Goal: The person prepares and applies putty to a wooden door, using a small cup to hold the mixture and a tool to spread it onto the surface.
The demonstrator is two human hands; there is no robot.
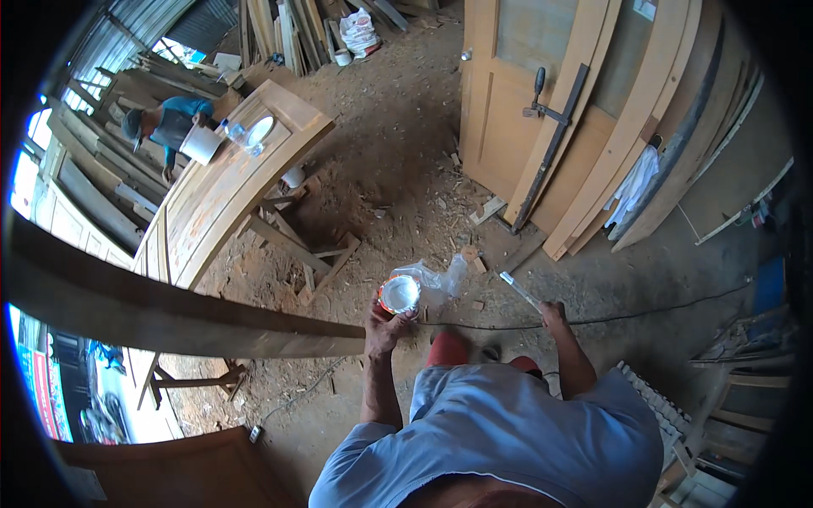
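Observation:
My left hand (388, 325) is closed around a small round can (400, 294) with an orange-red edge. The can's mouth faces up and shows white material inside. Out to the right, my right hand (553, 315) grips one end of a long, thin, pale tool (521, 289) with a whitish far end. Its exact kind is too small to make out. Tool and can are well apart. Just beyond the can, a crumpled clear plastic bag (440, 278) shows above the floor.
A long wooden plank (254, 326) reaches in from the left to my left forearm. Farther left, a person (174, 123) leans over a wooden door panel (220, 195) bearing a white bucket (201, 144). Upright doors (500, 118) with a clamp (555, 140) stand right. A cable (644, 316) crosses the floor.

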